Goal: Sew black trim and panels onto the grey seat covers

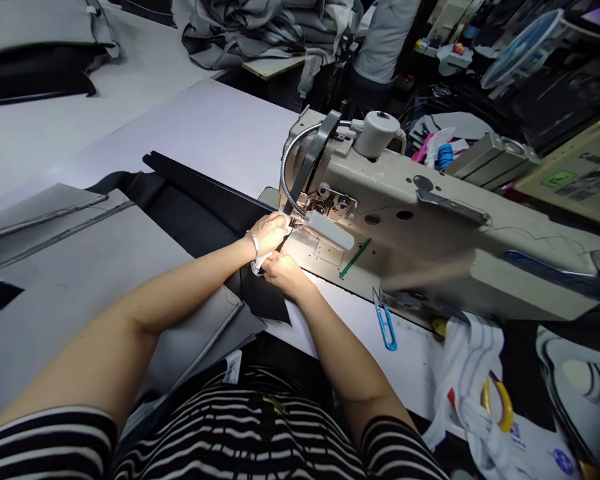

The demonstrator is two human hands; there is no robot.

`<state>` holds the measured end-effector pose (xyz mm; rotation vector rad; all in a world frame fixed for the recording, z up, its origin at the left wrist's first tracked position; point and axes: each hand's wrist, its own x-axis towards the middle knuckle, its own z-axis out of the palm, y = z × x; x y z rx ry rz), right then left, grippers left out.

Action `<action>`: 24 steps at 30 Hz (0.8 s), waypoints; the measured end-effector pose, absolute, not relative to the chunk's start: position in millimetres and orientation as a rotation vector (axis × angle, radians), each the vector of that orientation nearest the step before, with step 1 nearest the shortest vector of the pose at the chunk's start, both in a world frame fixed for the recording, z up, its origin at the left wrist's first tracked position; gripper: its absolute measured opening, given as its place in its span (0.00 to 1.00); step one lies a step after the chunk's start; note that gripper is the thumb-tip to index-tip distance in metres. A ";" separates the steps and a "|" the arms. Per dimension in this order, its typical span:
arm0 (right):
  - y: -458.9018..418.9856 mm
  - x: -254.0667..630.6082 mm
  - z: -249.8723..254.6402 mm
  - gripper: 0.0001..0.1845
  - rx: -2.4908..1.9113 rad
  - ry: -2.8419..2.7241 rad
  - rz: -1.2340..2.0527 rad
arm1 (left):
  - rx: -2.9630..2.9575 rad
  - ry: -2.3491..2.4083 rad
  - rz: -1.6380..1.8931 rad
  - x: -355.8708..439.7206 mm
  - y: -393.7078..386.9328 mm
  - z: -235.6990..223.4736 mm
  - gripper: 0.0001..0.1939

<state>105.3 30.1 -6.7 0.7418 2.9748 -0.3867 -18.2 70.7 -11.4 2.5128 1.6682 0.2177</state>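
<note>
My left hand [270, 233] is closed at the needle area of a sewing machine [325, 173], its fingertips pinching the edge of a black sheet of material [215, 200] close to the presser foot. Just nearer to me, my right hand [284, 273] is closed on a narrow white strip [261, 263], which hangs between the two hands. The black sheet runs from under my hands to the far left across the table. Exactly how strip and sheet meet under my fingers is hidden. A small lamp [330, 230] lights the spot.
Blue thread snips [385, 321] and a green stick [355, 258] lie right of my hands. Large grey panels [95, 267] cover the left. Yellow-handled scissors [500, 403] rest among white strips [473, 360]. A person [387, 43] is behind the machine, near piled grey fabric [260, 27].
</note>
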 end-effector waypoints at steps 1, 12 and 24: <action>30.8 105.5 -7.7 0.11 0.745 2.974 -0.385 | 2.496 1.683 0.213 -18.0 71.0 -11.7 0.15; 33.1 108.2 -6.3 0.11 0.782 2.960 -0.404 | 2.441 1.699 0.162 -18.5 70.7 -13.9 0.14; 43.5 113.5 -13.1 0.12 0.908 2.962 -0.412 | 2.425 1.701 0.004 -8.6 75.8 9.8 0.12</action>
